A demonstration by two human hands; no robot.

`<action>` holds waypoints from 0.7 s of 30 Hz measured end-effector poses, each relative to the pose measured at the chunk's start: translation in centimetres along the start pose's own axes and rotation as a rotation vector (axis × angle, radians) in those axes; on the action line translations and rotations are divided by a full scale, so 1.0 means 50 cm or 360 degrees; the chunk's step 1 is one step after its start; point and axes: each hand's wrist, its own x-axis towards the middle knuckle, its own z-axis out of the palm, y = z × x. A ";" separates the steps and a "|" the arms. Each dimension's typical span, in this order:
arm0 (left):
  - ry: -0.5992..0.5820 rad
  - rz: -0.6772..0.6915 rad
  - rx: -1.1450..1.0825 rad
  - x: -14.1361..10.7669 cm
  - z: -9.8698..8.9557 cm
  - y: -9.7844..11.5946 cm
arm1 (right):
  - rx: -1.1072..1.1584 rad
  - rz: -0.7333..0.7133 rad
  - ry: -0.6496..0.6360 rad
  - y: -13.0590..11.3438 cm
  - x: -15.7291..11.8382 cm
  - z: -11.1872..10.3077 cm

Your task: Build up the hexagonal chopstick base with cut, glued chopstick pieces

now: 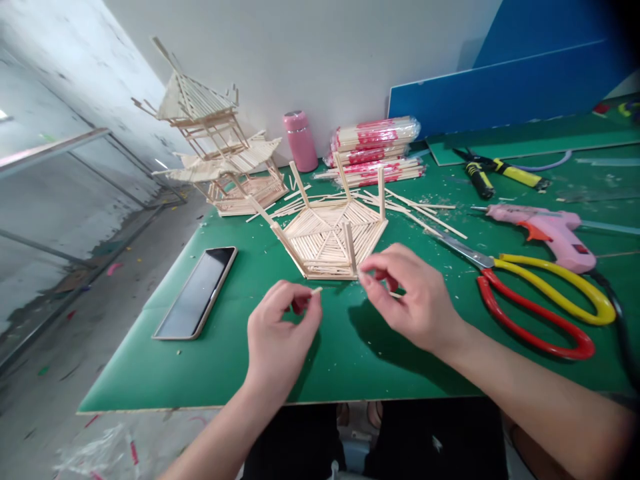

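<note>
My left hand (283,320) is closed in a pinch, and the pale tip of a short wooden stick piece (317,291) shows between thumb and forefinger. Close to the near right corner of a stick-built hexagonal base (330,243), my right hand (413,293) has its thumb and fingertips pressed together; what they hold, if anything, is too small to make out. A bit of light stick (397,295) shows beneath that hand. Upright posts stand at the base's corners, and its floor is laid with sticks in a web-like pattern.
A stick pagoda model (215,147) stands back left, near a pink flask (301,141) and bagged sticks (375,150). Loose sticks (425,210) lie behind the base. Scissors (530,287), a pink glue gun (545,230) and pliers (500,173) are at right, a phone (196,293) at left.
</note>
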 end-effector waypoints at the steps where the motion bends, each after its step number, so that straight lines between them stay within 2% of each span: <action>1: -0.0078 -0.0005 -0.0091 -0.012 -0.009 0.009 | 0.0019 -0.0103 -0.0114 -0.009 -0.003 0.000; 4: -0.0338 -0.0117 -0.0420 -0.039 -0.032 0.027 | 0.0061 -0.0284 -0.0455 -0.030 -0.013 0.008; 8: -0.0481 -0.0357 -0.0734 -0.058 -0.043 0.026 | 0.0043 -0.0296 -0.0592 -0.047 -0.030 0.019; 13: -0.0531 -0.0610 -0.0900 -0.081 -0.036 0.013 | -0.0341 -0.0276 -0.0574 -0.076 -0.061 0.023; 16: -0.0518 -0.0650 -0.0944 -0.091 -0.028 0.007 | -0.0622 -0.0273 -0.0496 -0.094 -0.076 0.030; 19: -0.0537 -0.0669 -0.1027 -0.090 -0.024 0.006 | -0.0612 -0.0205 -0.0468 -0.097 -0.081 0.026; 21: -0.0551 -0.0743 -0.1101 -0.083 -0.026 0.009 | -0.0552 -0.0110 -0.0416 -0.086 -0.082 0.008</action>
